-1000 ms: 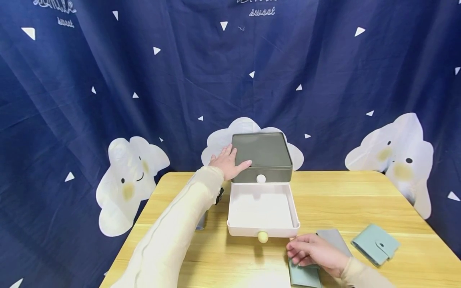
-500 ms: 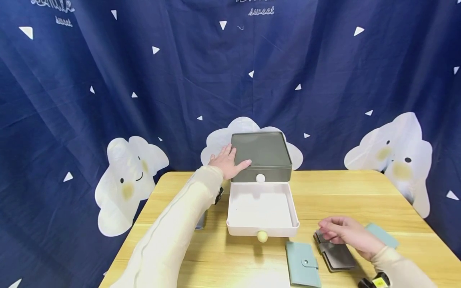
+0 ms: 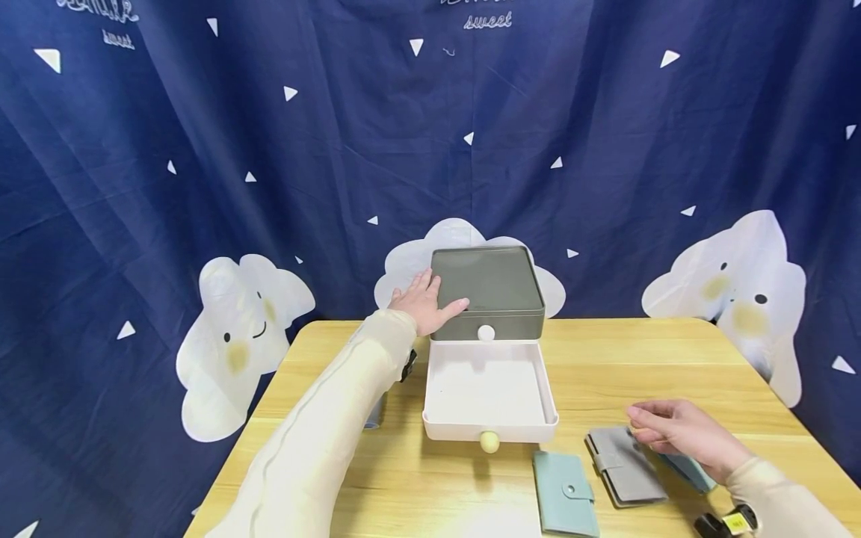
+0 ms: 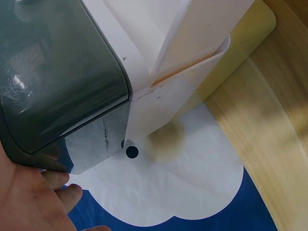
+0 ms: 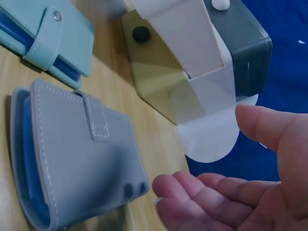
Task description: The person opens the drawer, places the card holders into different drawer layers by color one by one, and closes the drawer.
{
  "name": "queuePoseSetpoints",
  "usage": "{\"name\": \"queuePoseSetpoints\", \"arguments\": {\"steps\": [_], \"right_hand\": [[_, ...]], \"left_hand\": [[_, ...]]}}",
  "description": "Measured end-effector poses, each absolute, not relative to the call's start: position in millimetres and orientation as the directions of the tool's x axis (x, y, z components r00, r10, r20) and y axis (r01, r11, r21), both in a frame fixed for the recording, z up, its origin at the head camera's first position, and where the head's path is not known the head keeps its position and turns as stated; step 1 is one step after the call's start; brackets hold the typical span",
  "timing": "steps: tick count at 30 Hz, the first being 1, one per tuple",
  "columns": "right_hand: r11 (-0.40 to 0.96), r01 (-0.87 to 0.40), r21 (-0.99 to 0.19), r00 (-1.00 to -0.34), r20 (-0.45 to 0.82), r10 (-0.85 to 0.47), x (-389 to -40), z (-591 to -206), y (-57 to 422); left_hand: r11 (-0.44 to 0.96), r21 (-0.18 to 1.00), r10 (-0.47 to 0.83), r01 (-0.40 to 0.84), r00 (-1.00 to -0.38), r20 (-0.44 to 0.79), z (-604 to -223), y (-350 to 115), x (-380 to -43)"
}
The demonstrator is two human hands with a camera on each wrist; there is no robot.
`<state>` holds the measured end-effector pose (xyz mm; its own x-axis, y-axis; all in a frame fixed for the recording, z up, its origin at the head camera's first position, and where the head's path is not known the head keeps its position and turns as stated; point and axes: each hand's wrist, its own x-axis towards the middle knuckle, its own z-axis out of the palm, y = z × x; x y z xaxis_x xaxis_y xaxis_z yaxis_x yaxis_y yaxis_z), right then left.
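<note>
Your left hand rests, fingers spread and gripping nothing, on the left edge of the dark drawer box near the middle of the frame. Below its dark top tier, the white drawer is pulled well out towards you, its yellow knob facing you; judging by that, the pulling-out is done.

Your right hand, at the lower right, is loose: the right wrist view shows thumb and fingers apart with nothing between them. It hovers above a far teal card holder, which it partly covers; you can't tell here whether they touch. Just left of that lies the grey card holder, and left again, at the bottom of the frame, the near teal card holder, both flat on the tabletop.

What looks unfinished, as a judgement: you have all three holders outside the drawer, and the drawer isn't pushed back in.
</note>
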<state>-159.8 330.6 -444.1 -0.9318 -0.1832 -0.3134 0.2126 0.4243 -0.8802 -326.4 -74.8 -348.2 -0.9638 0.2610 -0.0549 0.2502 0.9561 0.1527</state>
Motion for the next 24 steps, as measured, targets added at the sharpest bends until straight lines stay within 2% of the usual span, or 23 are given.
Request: {"name": "queuePoseSetpoints", "arguments": {"steps": [4, 12, 18, 24], "right_hand": [[0.435, 0.275, -0.857, -0.919, -0.368, -0.143, -156.9, -448.3, 336.2], [0.441, 0.344, -0.829, -0.879, -0.449, -0.160, -151.8, -463.4, 346.7], [0.492, 0.331, -0.805, -0.891, -0.438, -0.117, -148.9, -475.1, 344.8], [0.582, 0.248, -0.775, -0.917, -0.382, -0.118, -147.0, -482.8, 335.5]], "left_hand": [[0.956, 0.150, 0.262, 0.251, -0.964, -0.053, -347.4, -74.2, -326.3], [0.954, 0.147, 0.269, 0.260, -0.962, -0.044, -346.9, -74.2, -326.4], [0.958, 0.148, 0.256, 0.246, -0.965, -0.052, -348.9, -73.9, -328.0], [0.959, 0.148, 0.253, 0.243, -0.966, -0.050, -351.9, -74.0, -331.6]]}}
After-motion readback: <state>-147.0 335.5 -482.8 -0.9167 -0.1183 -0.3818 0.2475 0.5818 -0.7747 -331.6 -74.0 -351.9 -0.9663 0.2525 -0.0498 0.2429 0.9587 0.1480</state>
